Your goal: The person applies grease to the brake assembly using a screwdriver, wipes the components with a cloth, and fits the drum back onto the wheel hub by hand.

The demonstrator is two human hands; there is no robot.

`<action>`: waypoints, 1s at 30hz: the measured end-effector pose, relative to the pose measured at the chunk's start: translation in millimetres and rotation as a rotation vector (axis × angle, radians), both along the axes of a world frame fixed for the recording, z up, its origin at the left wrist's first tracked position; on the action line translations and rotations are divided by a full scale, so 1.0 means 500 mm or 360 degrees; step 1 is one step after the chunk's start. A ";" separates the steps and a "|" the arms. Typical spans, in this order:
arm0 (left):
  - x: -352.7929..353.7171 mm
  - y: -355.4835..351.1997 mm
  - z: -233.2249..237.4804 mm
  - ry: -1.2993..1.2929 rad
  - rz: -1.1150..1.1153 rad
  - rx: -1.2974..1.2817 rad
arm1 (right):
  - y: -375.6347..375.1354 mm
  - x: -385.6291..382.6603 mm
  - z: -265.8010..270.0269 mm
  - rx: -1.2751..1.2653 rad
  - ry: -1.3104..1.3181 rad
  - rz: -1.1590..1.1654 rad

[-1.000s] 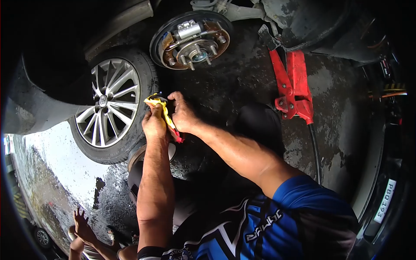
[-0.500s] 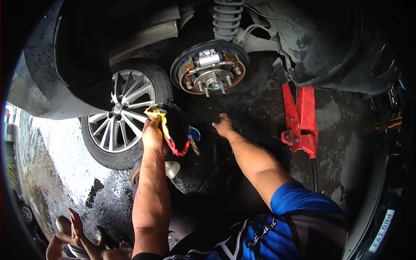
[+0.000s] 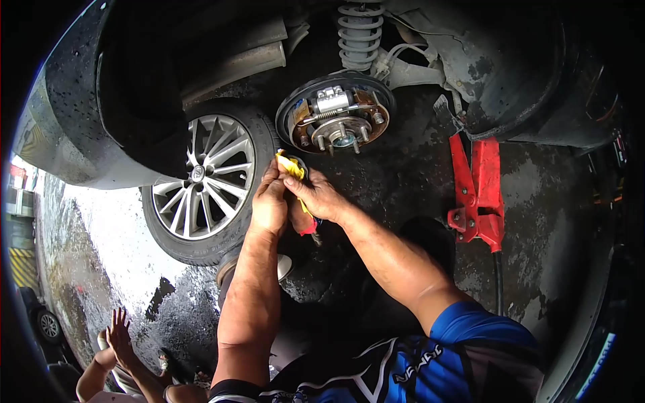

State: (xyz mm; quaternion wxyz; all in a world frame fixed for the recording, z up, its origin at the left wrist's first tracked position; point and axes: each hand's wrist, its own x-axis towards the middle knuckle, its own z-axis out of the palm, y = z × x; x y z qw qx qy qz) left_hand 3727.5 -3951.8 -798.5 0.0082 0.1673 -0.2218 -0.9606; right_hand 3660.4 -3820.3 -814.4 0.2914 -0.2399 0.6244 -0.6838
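Note:
A crumpled cloth [image 3: 290,166] in yellow and red is bunched between my two hands, just below and to the left of the exposed drum brake assembly [image 3: 341,127]. My left hand [image 3: 270,205] has its fingers wrapped around the cloth's left side. From the right, my right hand [image 3: 320,197] closes on it, thumb over the yellow part. Red fabric hangs beneath the hands. Wheel studs stick out of the brake's hub, with rusty brake shoes around it.
An alloy wheel with its tyre [image 3: 201,176] leans at left, under the car's bodywork. A red jack [image 3: 482,195] stands at right below the body. Above the brake is a coil spring [image 3: 360,37]. Another person's raised hand [image 3: 119,334] shows at lower left.
My right hand has come in from the right and taken hold of the cloth. My left hand has moved right with it. The view has shifted slightly.

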 end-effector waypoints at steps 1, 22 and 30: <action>-0.003 0.009 -0.002 0.0053 0.0102 -0.0407 | -0.010 -0.010 -0.010 0.0046 0.0074 -0.0052; -0.139 0.002 0.069 -0.0356 0.0505 -0.1609 | -0.016 -0.135 0.215 0.0781 0.1016 -0.0290; -0.135 0.006 0.083 -0.0376 0.0291 -0.1242 | -0.021 -0.151 0.216 0.0813 0.1009 -0.0219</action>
